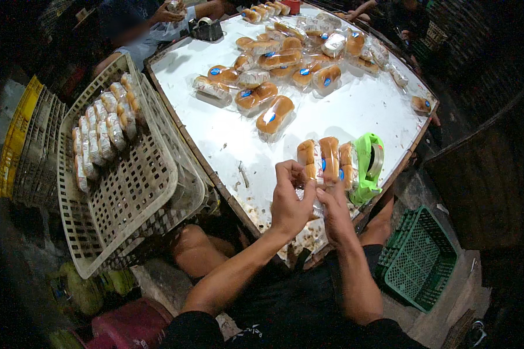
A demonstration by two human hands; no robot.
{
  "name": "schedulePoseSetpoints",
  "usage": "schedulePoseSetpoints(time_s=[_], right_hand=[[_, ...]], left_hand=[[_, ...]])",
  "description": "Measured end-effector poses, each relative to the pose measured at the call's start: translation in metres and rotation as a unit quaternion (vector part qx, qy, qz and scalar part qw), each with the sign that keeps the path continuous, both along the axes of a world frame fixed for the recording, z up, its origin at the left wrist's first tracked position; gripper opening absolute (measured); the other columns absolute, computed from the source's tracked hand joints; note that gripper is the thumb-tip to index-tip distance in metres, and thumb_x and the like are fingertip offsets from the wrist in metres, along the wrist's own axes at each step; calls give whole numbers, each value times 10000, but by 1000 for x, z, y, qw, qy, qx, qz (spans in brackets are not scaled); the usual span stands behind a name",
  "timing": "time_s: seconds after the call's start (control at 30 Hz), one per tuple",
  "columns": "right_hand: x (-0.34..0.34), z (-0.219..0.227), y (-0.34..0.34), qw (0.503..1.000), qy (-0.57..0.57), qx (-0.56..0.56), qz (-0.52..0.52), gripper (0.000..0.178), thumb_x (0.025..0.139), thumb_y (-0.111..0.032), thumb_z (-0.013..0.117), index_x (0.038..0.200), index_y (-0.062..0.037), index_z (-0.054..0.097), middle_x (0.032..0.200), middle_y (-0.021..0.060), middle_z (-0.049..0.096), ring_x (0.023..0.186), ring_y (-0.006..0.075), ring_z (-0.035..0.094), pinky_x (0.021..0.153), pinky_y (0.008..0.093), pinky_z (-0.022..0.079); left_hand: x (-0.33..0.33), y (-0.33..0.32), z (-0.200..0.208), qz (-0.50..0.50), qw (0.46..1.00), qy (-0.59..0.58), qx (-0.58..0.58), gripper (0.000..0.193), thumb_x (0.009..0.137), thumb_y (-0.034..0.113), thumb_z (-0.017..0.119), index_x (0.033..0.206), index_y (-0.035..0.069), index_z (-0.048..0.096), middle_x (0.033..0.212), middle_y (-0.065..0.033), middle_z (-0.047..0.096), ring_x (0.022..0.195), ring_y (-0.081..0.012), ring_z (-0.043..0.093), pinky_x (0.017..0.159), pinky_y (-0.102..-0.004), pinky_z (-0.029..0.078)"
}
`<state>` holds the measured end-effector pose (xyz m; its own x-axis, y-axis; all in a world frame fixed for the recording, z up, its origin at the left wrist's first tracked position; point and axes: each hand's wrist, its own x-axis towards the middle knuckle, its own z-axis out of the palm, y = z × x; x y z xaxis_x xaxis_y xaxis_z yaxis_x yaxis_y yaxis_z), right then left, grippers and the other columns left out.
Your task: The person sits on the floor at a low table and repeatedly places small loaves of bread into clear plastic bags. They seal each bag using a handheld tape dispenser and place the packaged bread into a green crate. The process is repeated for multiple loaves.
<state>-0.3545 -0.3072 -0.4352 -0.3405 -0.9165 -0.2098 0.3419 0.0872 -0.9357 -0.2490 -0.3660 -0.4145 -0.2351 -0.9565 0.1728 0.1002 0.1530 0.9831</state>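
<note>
At the near edge of the white table, my left hand (pixel 290 203) and my right hand (pixel 336 218) come together, thumbs almost touching. Both are closed on a bread roll in clear plastic, mostly hidden by the fingers; only shiny film (pixel 318 208) shows between them. Just beyond my fingertips, a short row of wrapped bread rolls (pixel 329 152) stands side by side, some with blue stickers. Right of that row sits a bright green tape dispenser (pixel 367 168) with a roll of tape. Another wrapped roll (pixel 275 115) lies farther out.
Many wrapped rolls (pixel 279 58) are spread over the far half of the table (pixel 215 134). To the left, a pale plastic crate (pixel 131 200) holds packed rolls. A green basket (pixel 419 259) is on the floor at right. Another person (pixel 140 29) sits at the far left, near a black tape dispenser (pixel 206 29).
</note>
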Motion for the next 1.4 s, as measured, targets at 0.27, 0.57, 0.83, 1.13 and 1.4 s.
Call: schedulePoseSetpoints(time_s=[0.27,0.57,0.83,1.13,1.4], right_hand=[[-12,-17,-62,953,303,1,16,440,949,-419,518,1098,-8,575,972,158,630,938,231,607,778,363,476],[-59,-13,-242,704,641,269,144,805,839,-708,449,1191,-2,609,1245,211,570,1232,368,466,946,521,419],[-3,-33,-254,914,402,59,0,761,772,-368,719,1316,27,361,1247,289,500,1216,414,464,997,472,403],[-3,51,-65,909,365,-185,-73,248,959,-260,555,941,-14,584,1051,168,539,948,299,526,811,398,443],[-10,54,18,893,386,-216,-80,151,956,-91,535,1036,0,625,1072,214,642,1034,264,628,861,374,485]], left_hand=[[13,-38,-32,36,979,196,44,678,892,212,647,1401,7,248,1314,-180,392,1230,-286,439,1017,-417,406],[4,-81,-93,-104,934,-336,67,677,913,484,562,1391,26,426,1423,-233,381,1341,-310,337,1114,-397,258],[41,-114,-65,181,973,-27,140,470,951,253,563,1300,-37,443,1292,-171,475,1191,-265,455,1040,-362,337],[27,-49,3,40,998,-8,-53,320,1027,286,403,1119,-4,503,997,-108,538,909,-167,534,815,-295,438],[22,1,23,-41,992,64,-105,160,936,144,627,900,15,539,1049,-70,527,919,-111,501,803,-233,415]])
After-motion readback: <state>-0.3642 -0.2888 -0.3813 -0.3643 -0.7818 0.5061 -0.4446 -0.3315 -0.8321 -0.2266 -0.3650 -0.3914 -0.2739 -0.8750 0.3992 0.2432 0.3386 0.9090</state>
